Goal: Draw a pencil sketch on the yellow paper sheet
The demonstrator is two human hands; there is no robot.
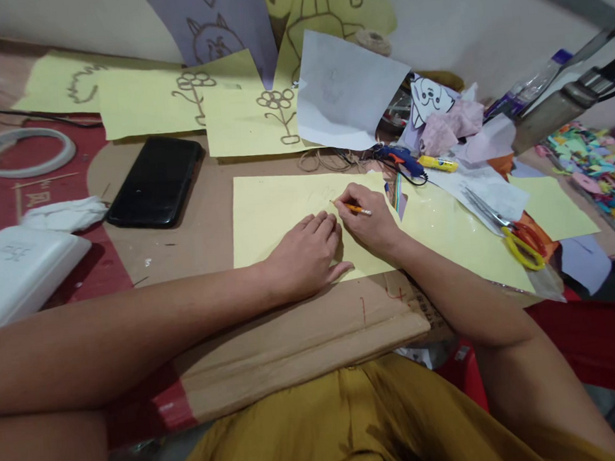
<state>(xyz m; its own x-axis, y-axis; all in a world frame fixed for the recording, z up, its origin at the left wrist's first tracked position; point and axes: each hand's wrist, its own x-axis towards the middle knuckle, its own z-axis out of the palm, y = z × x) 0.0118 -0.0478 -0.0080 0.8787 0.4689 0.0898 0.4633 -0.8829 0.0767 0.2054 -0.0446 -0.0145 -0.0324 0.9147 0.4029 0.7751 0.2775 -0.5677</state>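
Note:
A sheet of yellow paper [264, 223] lies on the cardboard-covered table before me. My left hand [306, 254] rests flat on it, palm down, with the thumb stretched out toward the near edge. In my right hand [373, 218] is a short orange pencil [358, 210], gripped near its point, which meets the paper just beyond my left fingertips. Faint grey pencil marks show on the sheet above the tip. Behind it stand yellow sheets with brown flower outlines [276, 101], and a white sheet [349, 88] leans beside them.
Left are a black phone [157, 182], a tape roll [23, 152] and a white box-like device [20, 271]. On the right lie yellow-handled scissors [522, 248], a blue glue gun [401, 160], a yellow tube [438, 164] and a metal bottle [557, 113]. Colourful scraps [601, 172] are piled far right.

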